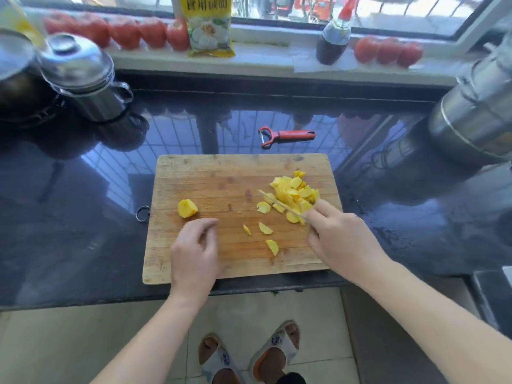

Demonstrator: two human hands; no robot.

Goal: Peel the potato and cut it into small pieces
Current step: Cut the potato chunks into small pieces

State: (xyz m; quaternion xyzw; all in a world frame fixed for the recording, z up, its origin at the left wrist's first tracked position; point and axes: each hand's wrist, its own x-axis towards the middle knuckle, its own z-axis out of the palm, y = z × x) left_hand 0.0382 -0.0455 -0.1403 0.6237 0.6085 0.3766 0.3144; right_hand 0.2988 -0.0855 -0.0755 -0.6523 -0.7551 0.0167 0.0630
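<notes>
Dark glossy counter (83, 217) under wooden board (221, 184), bearing potato chunk (187, 208) and cut pieces (293, 192); right hand (338, 236) gripping knife (279, 202), left hand (195, 248) loosely curled, empty; lidded steel pot (83, 76) behind.

Worn wooden board (221, 184) on glossy dark counter (83, 189).

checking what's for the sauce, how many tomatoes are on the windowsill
8 visible: five in a row at the left, ending beside the yellow packet, and three at the right, past the dark bottle. The packet may hide more.
</notes>
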